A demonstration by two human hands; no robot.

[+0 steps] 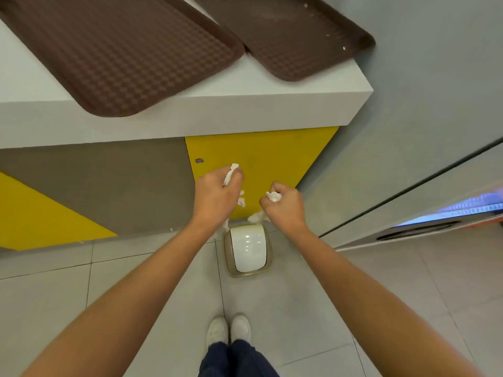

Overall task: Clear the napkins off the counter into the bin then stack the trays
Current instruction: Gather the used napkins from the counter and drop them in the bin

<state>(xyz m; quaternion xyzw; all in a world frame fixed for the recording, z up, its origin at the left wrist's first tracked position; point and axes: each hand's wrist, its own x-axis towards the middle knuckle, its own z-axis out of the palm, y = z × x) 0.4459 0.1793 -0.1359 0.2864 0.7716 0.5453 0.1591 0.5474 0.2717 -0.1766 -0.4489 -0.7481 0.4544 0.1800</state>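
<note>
**Napkins [230,174] poised over the bin [228,268]**

A person is standing at the centre of the frame, holding both fists above the small floor bin. The left hand [216,195] is gripping a twisted white wad that is poking out past the knuckles. The right hand [284,206] is clenching a crumpled ball. More white scraps are showing under both fists, and whether they are dangling or dropping cannot be told. The paper is looking thin, soft and creased, so it is likely to drift. The person is better off lowering the fists close to the glossy white swing lid [248,248], nudging it inward and letting go inside the beige rim. Two brown trays [114,50], round-cornered and waffle-textured, are lying side by side on the smooth white counter [245,110] in the upper half, awaiting stacking.
</note>
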